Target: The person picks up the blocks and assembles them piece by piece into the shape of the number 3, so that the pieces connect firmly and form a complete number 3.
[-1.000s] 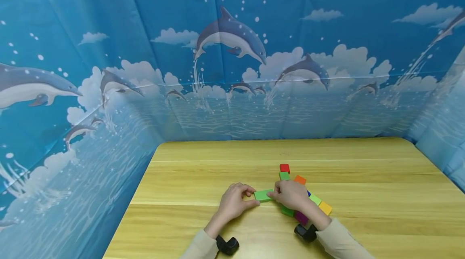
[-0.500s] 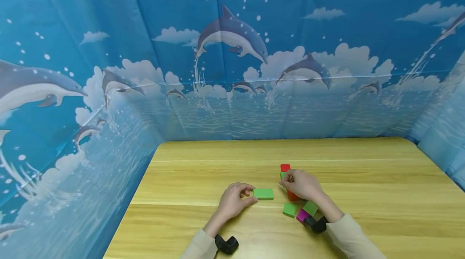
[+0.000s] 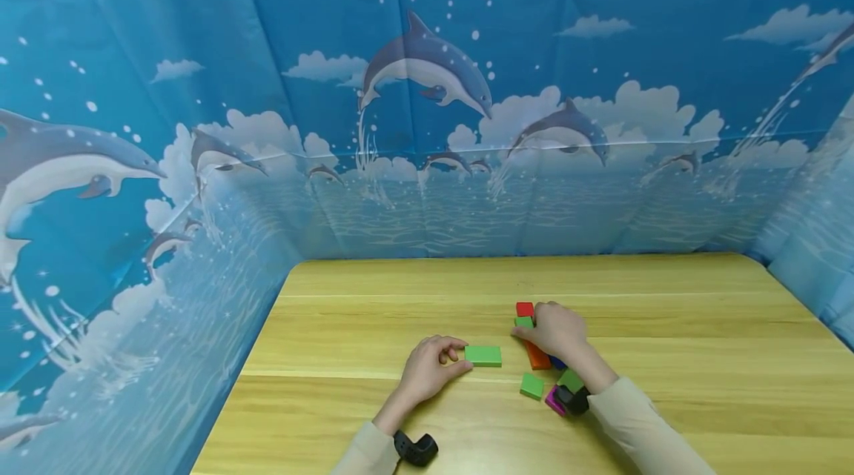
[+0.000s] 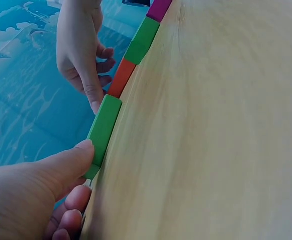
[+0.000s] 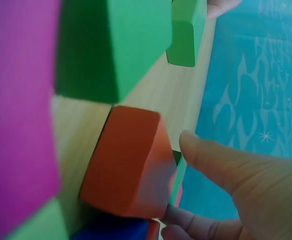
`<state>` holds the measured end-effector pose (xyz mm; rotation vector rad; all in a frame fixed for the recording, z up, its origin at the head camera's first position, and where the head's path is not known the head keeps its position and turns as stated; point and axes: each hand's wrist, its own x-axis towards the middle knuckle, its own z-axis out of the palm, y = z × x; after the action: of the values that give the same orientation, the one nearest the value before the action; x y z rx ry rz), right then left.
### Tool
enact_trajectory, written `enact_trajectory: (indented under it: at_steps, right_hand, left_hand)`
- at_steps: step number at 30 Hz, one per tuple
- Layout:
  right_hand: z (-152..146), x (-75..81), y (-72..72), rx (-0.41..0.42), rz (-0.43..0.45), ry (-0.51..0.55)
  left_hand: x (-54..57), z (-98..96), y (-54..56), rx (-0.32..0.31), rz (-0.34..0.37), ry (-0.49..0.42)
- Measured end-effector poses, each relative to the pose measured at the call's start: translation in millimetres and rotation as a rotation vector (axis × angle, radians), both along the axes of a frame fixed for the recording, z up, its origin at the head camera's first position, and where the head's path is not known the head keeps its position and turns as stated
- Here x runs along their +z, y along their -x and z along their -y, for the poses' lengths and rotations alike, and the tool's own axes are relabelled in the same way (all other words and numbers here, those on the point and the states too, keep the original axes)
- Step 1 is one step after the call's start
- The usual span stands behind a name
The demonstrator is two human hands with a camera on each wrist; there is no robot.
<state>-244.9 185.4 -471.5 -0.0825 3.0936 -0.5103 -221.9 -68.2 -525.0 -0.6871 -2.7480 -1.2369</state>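
Note:
In the head view my left hand (image 3: 430, 370) pinches the left end of a light green rectangular block (image 3: 483, 356) lying flat on the table. The left wrist view shows that thumb (image 4: 83, 152) against the green block's end. To the right, my right hand (image 3: 560, 330) is over a cluster of blocks, its thumb and index finger spread on either side of a small green block (image 3: 523, 322). Contact with it cannot be made out. A red block (image 3: 525, 309) lies just beyond. An orange block (image 5: 126, 160) stands beside the right fingers in the right wrist view.
Nearer the person lie a green block (image 3: 531, 386), a magenta block (image 3: 554, 401) and another green block (image 3: 571, 381), the last two partly behind the wrist camera. A blue block (image 5: 113, 227) shows beside the orange one. A dolphin-print curtain (image 3: 427, 186) backs the wooden table (image 3: 373, 297).
My right hand has left the right end of the light green block and moved right and away over the cluster, its thumb and index finger now spreading. The left hand stays almost still.

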Motion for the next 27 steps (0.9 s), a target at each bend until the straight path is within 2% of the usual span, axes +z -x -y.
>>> enact_trajectory:
  at_steps: [4, 10, 17, 27]
  right_hand:
    - [2.3, 0.0, 0.7, 0.002, -0.006, -0.027]
    - [3.1, 3.1, -2.8, 0.065, -0.013, 0.002]
    - [1.2, 2.8, -10.7, 0.166, -0.032, 0.083]
    - [-1.9, 2.4, -18.8, 0.301, -0.034, 0.135]
  left_hand:
    - [-2.0, -0.1, 0.4, 0.007, -0.002, -0.004]
    - [-1.6, -0.1, 1.3, 0.016, -0.009, -0.006]
    - [-2.8, -0.3, 3.3, 0.016, -0.01, -0.003]
    - [-2.7, -0.4, 4.0, 0.022, -0.003, -0.001]
